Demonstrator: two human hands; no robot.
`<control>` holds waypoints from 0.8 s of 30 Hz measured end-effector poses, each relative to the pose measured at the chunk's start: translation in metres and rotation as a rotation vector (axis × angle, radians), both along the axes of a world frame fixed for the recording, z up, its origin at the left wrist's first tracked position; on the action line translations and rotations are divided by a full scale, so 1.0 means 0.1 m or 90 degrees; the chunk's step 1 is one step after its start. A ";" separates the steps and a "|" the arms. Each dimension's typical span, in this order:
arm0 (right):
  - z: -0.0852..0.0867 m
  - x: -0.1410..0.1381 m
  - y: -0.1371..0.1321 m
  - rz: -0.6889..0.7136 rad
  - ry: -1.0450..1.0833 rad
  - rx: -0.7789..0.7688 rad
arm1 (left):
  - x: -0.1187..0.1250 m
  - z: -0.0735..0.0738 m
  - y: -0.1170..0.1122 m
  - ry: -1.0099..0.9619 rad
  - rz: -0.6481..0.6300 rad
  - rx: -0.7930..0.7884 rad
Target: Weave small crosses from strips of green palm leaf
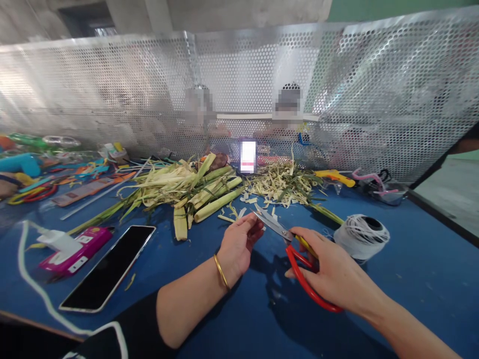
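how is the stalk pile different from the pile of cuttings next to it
The stalk pile holds long, thick green-yellow lengths; the cuttings pile is short, thin pale shreds. The stalk pile is wider and lies left of the lit phone; the cuttings pile is smaller, to its right, beyond the red-handled scissors in the right hand. Both rest on the blue table.

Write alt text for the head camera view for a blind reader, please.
A person's right hand holds red-handled scissors over a blue table, and the left hand, fingers pinched, touches the blade tip. Behind the hands lies a pile of green stalks; a spool of white string stands at right, a dark phone lies at left.
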State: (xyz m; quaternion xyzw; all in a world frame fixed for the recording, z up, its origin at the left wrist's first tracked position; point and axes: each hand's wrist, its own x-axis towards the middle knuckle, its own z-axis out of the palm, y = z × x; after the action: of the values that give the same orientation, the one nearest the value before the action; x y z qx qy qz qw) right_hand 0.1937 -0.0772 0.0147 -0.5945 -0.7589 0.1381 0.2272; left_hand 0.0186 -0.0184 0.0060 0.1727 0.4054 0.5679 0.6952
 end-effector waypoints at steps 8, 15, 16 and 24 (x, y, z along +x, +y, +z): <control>0.00 -0.01 0.01 0.006 -0.023 0.008 | 0.01 0.02 -0.04 0.038 -0.026 -0.008; 0.01 0.01 0.01 0.028 -0.015 0.015 | 0.00 -0.01 -0.04 0.051 -0.046 0.010; 0.02 0.01 0.01 0.028 -0.024 0.019 | 0.00 -0.02 -0.04 0.052 -0.044 0.008; 0.03 0.02 -0.01 0.027 -0.069 0.028 | 0.00 0.00 -0.04 0.055 -0.039 -0.004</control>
State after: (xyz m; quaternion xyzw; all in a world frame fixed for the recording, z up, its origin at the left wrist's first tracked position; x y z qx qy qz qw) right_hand 0.1953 -0.0778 0.0179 -0.5799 -0.7853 0.0936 0.1955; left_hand 0.0186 -0.0228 0.0059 0.2073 0.4313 0.5371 0.6946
